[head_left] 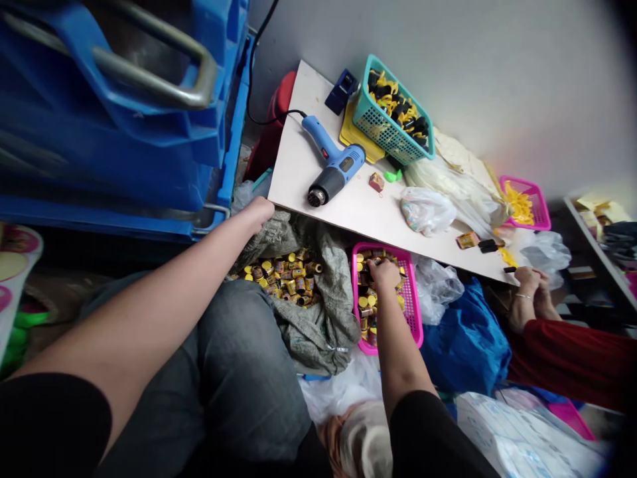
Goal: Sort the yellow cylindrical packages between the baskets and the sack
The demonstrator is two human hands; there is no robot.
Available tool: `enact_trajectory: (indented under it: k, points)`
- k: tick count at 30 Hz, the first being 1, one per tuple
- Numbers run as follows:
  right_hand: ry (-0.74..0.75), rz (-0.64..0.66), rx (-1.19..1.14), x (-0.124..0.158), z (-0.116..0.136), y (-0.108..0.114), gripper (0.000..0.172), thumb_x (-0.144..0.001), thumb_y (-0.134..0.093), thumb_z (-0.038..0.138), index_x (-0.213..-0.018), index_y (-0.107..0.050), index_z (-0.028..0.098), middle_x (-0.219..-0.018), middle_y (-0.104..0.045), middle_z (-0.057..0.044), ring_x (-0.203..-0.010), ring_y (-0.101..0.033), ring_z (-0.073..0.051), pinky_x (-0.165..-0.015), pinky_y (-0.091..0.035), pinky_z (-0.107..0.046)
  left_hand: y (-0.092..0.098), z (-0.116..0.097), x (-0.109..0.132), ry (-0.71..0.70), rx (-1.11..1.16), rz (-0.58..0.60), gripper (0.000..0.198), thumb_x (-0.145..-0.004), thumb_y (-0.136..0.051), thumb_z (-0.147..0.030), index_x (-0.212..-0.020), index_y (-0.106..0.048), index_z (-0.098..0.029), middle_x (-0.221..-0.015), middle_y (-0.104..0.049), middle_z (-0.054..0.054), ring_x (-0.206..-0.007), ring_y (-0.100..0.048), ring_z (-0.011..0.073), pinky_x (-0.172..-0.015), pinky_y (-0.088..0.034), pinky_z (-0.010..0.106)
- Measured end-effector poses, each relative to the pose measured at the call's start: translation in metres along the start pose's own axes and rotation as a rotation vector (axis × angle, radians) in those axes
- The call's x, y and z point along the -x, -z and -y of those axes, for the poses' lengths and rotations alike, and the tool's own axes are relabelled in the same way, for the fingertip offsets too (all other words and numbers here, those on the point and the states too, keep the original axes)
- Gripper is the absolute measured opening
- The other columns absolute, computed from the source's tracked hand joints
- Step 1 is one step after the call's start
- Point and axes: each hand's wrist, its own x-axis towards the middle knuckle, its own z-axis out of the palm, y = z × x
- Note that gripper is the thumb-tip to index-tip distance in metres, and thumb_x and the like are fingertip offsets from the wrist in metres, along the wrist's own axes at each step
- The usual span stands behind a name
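My left hand (261, 211) is curled closed at the raised rim of a grey woven sack (338, 285), beside the table's near corner; its fingertips are hidden. Small yellow-capped pieces with printed sides (293, 277) fill the sack's mouth. To the right stands a pink basket (414, 305) of similar pieces. Inside it, my right hand (385, 273) has its fingers closed; something dark shows at them, too small to name.
A blue heat gun (336, 162) lies on the white table (358, 216). Behind it is a teal basket (393, 136) of yellow-black parts. Blue crates (209, 133) stand left. At right, another person's hands (531, 295) work near a blue bag (468, 338).
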Motion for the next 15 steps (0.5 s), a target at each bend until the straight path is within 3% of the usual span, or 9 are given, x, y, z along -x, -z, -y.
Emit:
enact_trajectory:
  k: [3, 6, 9, 12, 15]
  points:
    - [0.023, -0.027, -0.107, 0.005, -0.001, -0.001, 0.040, -0.087, -0.068, 0.037, -0.115, -0.062, 0.009, -0.111, -0.058, -0.012, -0.111, -0.054, -0.022, -0.103, -0.042, -0.042, 0.000, 0.000, 0.000, 0.031, 0.006, 0.006, 0.035, -0.094, -0.060, -0.037, -0.122, -0.059, -0.014, -0.121, -0.061, 0.010, -0.104, -0.063, 0.0239, -0.088, -0.055, 0.044]
    - [0.047, -0.069, -0.253, 0.026, 0.001, -0.001, 0.045, -0.092, -0.057, 0.039, -0.122, -0.058, 0.005, -0.110, -0.058, -0.014, -0.103, -0.057, -0.021, -0.097, -0.044, -0.037, -0.001, 0.000, -0.002, 0.045, 0.006, -0.003, 0.035, -0.094, -0.060, -0.036, -0.121, -0.059, -0.014, -0.121, -0.061, 0.010, -0.104, -0.063, 0.0234, -0.088, -0.055, 0.044]
    - [0.207, -0.022, -0.373, 0.064, 0.013, -0.009, 0.051, -0.092, -0.052, 0.047, -0.123, -0.059, 0.007, -0.109, -0.060, -0.012, -0.098, -0.058, -0.019, -0.092, -0.045, -0.030, -0.002, 0.000, -0.003, 0.047, 0.004, -0.020, 0.033, -0.095, -0.060, -0.037, -0.118, -0.061, -0.015, -0.117, -0.064, 0.009, -0.102, -0.064, 0.0221, -0.088, -0.055, 0.043]
    - [0.438, 0.117, -0.421, 0.097, 0.031, -0.024, 0.050, -0.084, -0.064, 0.049, -0.118, -0.063, 0.013, -0.105, -0.061, -0.005, -0.092, -0.058, -0.015, -0.087, -0.046, -0.023, -0.002, 0.000, -0.002, 0.031, 0.001, -0.032, 0.029, -0.096, -0.058, -0.033, -0.112, -0.064, -0.011, -0.112, -0.068, 0.010, -0.100, -0.065, 0.0229, -0.089, -0.053, 0.041]
    - [0.520, 0.151, -0.377, 0.095, 0.043, -0.030, 0.047, -0.088, -0.065, 0.043, -0.124, -0.059, 0.014, -0.114, -0.058, -0.005, -0.102, -0.055, -0.013, -0.095, -0.044, -0.024, -0.001, 0.000, -0.002, 0.014, 0.001, -0.041, 0.026, -0.095, -0.058, -0.027, -0.106, -0.068, -0.006, -0.109, -0.070, 0.013, -0.100, -0.066, 0.0259, -0.089, -0.052, 0.037]
